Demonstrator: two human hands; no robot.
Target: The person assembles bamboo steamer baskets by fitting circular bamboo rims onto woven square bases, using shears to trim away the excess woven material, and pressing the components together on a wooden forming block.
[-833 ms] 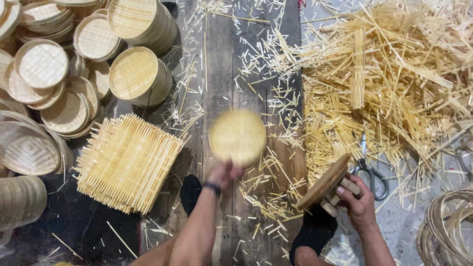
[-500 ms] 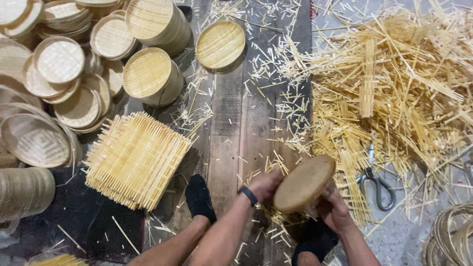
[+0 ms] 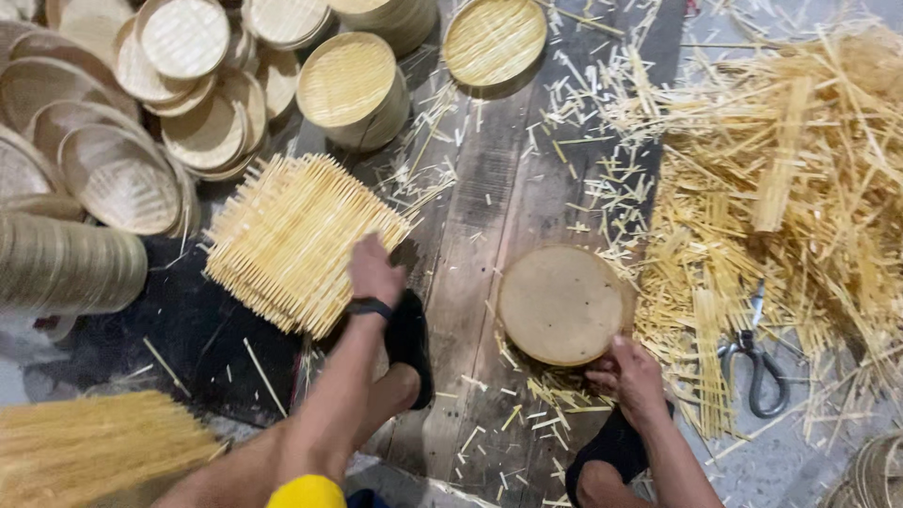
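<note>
My left hand (image 3: 374, 271) rests on the near right edge of a square stack of woven bamboo mats (image 3: 299, 240) with slat ends sticking out; its fingers curl over that edge. My right hand (image 3: 628, 373) grips the near rim of a round wooden disc (image 3: 562, 303) lying flat on the plank floor. A round woven bamboo lid (image 3: 495, 39) lies alone at the top centre. My feet in black socks (image 3: 410, 339) sit between the hands.
Stacks of round bamboo lids and trays (image 3: 188, 85) crowd the top left, with one tall stack (image 3: 354, 89). A big heap of loose bamboo strips (image 3: 800, 179) fills the right; scissors (image 3: 752, 353) lie by it. Bamboo sticks (image 3: 94, 447) lie bottom left.
A round woven lid that my left hand held now lies at the top centre. My left hand moved to the mat stack. The wooden disc came down flat on the floor.
</note>
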